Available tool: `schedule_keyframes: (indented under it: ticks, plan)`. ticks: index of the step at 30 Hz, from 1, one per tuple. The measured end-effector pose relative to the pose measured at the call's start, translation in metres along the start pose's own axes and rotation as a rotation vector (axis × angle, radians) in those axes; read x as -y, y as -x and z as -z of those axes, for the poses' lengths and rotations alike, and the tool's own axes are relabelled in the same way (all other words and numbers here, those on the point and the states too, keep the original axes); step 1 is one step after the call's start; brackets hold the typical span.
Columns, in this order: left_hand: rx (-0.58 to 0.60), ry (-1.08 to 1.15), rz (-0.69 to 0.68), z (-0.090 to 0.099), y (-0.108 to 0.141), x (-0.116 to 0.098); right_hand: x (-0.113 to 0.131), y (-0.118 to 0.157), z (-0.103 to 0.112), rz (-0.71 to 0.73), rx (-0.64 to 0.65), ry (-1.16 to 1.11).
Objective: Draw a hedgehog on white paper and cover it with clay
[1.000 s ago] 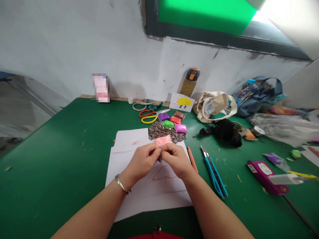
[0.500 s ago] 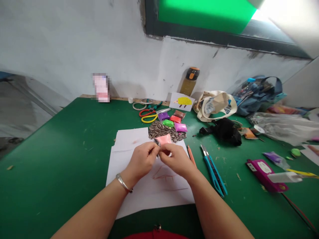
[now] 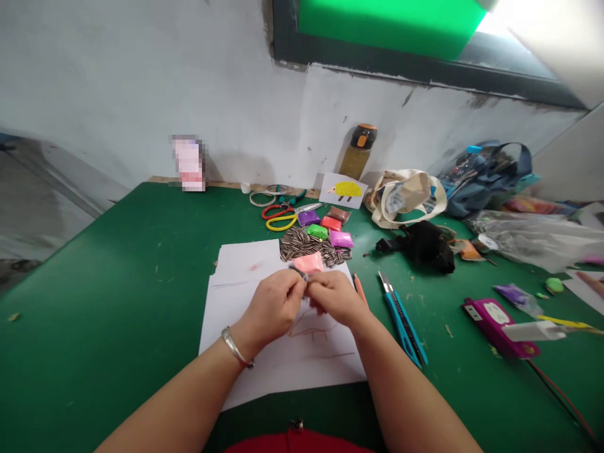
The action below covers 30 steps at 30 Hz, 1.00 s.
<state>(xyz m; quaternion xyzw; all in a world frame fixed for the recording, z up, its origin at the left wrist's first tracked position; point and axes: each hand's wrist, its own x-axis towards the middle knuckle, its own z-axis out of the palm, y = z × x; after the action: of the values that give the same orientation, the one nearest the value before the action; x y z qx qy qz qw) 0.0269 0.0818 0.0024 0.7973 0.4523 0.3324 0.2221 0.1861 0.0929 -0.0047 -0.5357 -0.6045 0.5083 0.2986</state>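
Head view: Left hand (image 3: pixel 276 303) and right hand (image 3: pixel 336 298) pinch a small, dark, blurred piece (image 3: pixel 299 272) above paper (image 3: pixel 274 371), whose left edge meets broad green table (image 3: pixel 117 283).

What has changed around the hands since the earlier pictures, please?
The small grey piece pinched between the left hand and right hand showed mostly below the fingertips; it now sticks out above them, toward the pink packet. Neither hand visibly let go. The pink packet, blue cutter and paper stayed put.

The left hand (image 3: pixel 277 301) and right hand (image 3: pixel 336 297) meet above white paper (image 3: pixel 245 377) with an orange drawing.
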Motion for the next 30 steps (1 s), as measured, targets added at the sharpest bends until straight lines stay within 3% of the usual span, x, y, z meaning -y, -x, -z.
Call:
schedule_keyframes:
  ticks: [3,11,16,23,30]
  plan:
    - [-0.073,0.052,0.041,0.003,-0.001,-0.004,0.002,0.0,0.001,-0.012,-0.091,-0.051]
    - [-0.109,0.353,0.285,0.003,-0.007,0.01,0.001,0.002,0.001,0.079,-0.009,-0.224]
    - [0.06,0.699,0.502,0.0,-0.01,0.014,-0.006,0.0,0.008,0.101,-0.017,-0.321]
    - [-0.096,0.65,0.471,0.001,-0.011,0.022,-0.012,-0.003,0.012,0.076,-0.035,-0.275]
    - [-0.113,0.617,0.445,0.001,-0.012,0.023,-0.012,-0.003,0.01,0.076,0.036,-0.327]
